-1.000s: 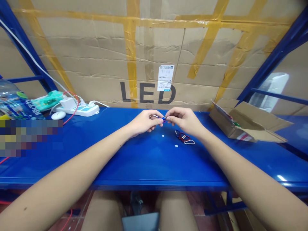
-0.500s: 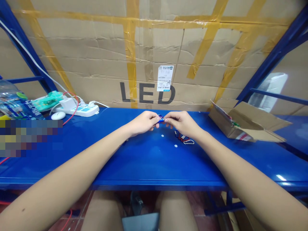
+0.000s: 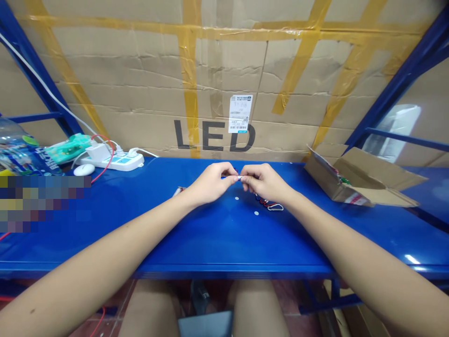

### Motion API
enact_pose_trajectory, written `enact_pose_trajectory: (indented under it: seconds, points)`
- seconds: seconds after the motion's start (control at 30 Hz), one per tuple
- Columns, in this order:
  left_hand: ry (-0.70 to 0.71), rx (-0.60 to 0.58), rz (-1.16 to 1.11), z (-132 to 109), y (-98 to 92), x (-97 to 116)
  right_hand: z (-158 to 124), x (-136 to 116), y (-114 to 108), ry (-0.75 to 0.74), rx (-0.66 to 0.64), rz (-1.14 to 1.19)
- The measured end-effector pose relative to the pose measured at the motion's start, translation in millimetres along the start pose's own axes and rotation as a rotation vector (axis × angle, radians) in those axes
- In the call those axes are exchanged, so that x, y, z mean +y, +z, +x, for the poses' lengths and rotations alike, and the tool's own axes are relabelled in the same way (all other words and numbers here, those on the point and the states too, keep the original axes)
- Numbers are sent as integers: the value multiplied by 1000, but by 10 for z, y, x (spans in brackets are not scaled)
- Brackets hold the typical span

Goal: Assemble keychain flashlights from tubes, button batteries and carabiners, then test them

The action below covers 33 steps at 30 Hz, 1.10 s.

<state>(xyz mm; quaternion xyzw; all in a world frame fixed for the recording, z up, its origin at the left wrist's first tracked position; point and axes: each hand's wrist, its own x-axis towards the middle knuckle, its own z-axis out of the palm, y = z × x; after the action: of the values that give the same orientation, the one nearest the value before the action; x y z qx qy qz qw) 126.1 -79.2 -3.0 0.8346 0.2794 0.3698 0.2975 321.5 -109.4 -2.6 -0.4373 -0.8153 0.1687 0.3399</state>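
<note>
Above the middle of the blue table (image 3: 196,238), my two hands meet fingertip to fingertip. My left hand (image 3: 219,180) is closed, pinching a small blue piece with a silver end (image 3: 239,178) between thumb and fingers. The fingertips of my right hand (image 3: 261,180) are closed on its silver end. Most of the piece is covered by my fingers, so its exact kind is hidden. Several red, blue and silver carabiners (image 3: 275,206) lie just below my right hand. Beside my left wrist, some silver and red small items (image 3: 178,191) show in part.
An open cardboard box (image 3: 345,187) sits at the right. On the left are a white power strip (image 3: 128,161), a white rounded object (image 3: 84,170), a green packet (image 3: 70,147) and a plastic bottle (image 3: 24,150). A large taped carton (image 3: 147,93) stands behind.
The piece has turned between my fingers, and its silver end now shows where blue showed before. My left hand has shifted slightly right, and items beside its wrist have come into view.
</note>
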Motion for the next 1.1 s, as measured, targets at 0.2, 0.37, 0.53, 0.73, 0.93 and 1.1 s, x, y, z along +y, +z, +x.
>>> enact_pose_trajectory:
  seconds: [0.2, 0.37, 0.53, 0.73, 0.93, 1.1]
  points:
    - [153, 20, 229, -73, 26, 29, 2, -39, -18, 152, -68, 212]
    - [292, 25, 378, -85, 50, -30, 6, -67, -40, 194, -103, 270]
    - [202, 24, 190, -43, 39, -5, 14, -59, -77, 48, -10, 61]
    - [-54, 6, -29, -3, 40, 51, 5, -48, -122, -160, 59, -179]
    - [-29, 3, -1, -30, 54, 52, 8, -30, -106, -151, 47, -161]
    - [61, 43, 147, -64, 65, 88, 13, -31, -87, -78, 25, -110]
